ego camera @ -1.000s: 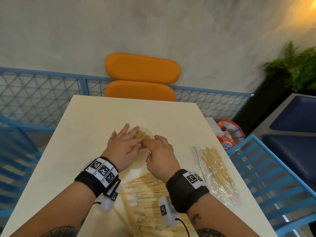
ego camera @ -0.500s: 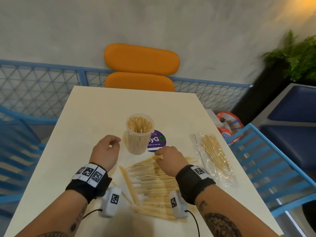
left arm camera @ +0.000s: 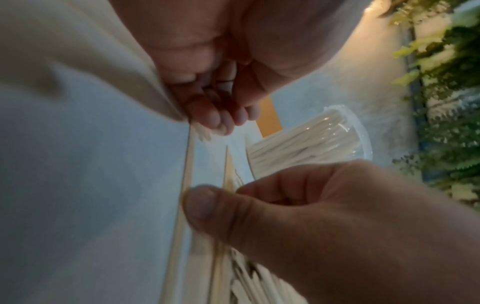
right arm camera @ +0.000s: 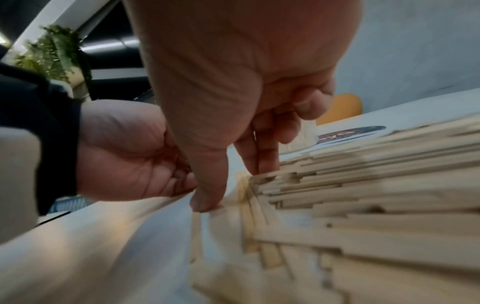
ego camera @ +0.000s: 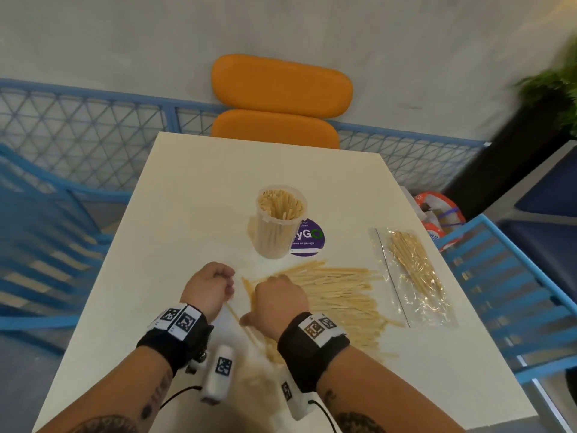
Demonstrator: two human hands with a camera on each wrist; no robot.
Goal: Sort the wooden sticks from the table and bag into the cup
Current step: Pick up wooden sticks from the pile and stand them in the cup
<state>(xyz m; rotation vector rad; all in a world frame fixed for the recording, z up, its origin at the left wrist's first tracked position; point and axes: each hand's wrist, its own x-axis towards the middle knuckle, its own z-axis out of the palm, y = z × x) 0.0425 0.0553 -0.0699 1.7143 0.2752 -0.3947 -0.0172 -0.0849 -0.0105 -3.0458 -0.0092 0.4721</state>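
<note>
A clear plastic cup (ego camera: 279, 226) packed with upright wooden sticks stands mid-table. In front of it lies a loose pile of wooden sticks (ego camera: 340, 301). A clear bag (ego camera: 412, 273) with more sticks lies flat to the right. My left hand (ego camera: 229, 282) is curled at the pile's left end and pinches the end of one stick (left arm camera: 188, 164). My right hand (ego camera: 278, 295) is right beside it, with a stick (right arm camera: 196, 226) under the thumb and another (left arm camera: 228, 179) between thumb and forefinger. Its other fingers (right arm camera: 259, 160) touch the pile's edge.
A white table (ego camera: 187, 214) carries a purple round sticker (ego camera: 309, 240) beside the cup. An orange chair (ego camera: 281, 85) stands at the far end, blue slatted chairs (ego camera: 499, 292) on both sides. A red-and-white packet (ego camera: 440, 210) and a plant (ego camera: 555, 98) are off to the right.
Both hands have left the cup's rim and come back toward me. They now meet at the left end of the stick pile, fingers curled on single sticks.
</note>
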